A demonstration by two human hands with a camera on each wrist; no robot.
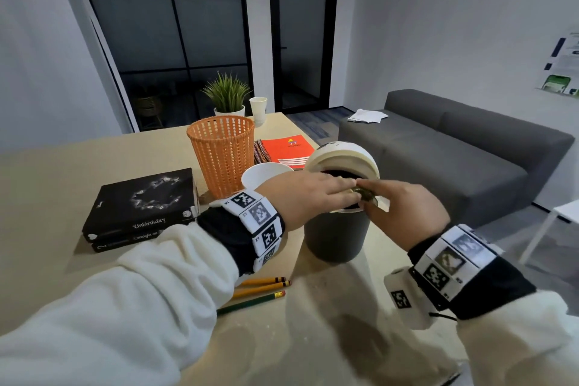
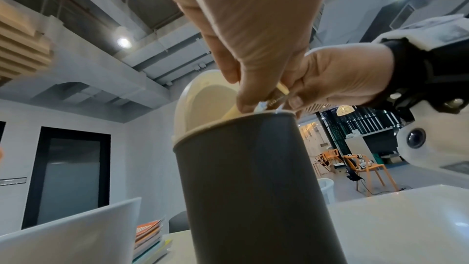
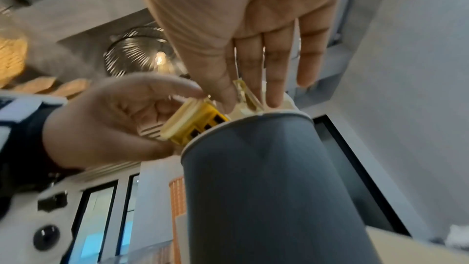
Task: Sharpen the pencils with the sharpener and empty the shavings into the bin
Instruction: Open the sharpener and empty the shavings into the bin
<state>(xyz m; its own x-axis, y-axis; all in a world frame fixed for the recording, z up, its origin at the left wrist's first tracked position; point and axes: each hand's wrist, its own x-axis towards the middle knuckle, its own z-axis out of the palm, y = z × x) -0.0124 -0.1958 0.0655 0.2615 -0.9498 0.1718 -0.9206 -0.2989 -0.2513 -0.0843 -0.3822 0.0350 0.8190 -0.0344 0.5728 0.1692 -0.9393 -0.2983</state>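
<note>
A grey bin [image 1: 336,235] stands on the table with its cream swing lid [image 1: 341,157] tipped open. Both hands meet over its mouth. My left hand [image 1: 338,189] grips the yellow sharpener [image 3: 195,125], tilted at the bin's rim [image 3: 253,119]. My right hand [image 1: 379,194] pinches a thin translucent yellowish piece [image 3: 247,95], apparently the sharpener's cover, between thumb and fingers just above the opening. In the left wrist view the fingers [image 2: 253,95] of both hands crowd together at the rim. Three pencils [image 1: 260,291], two yellow and one green, lie on the table under my left forearm.
An orange mesh basket [image 1: 222,153] and a white paper cup [image 1: 263,174] stand behind the bin. Black books [image 1: 144,207] lie at the left, a red notebook [image 1: 286,150] further back. A plant [image 1: 228,97] marks the far table edge. A grey sofa [image 1: 454,150] is at the right.
</note>
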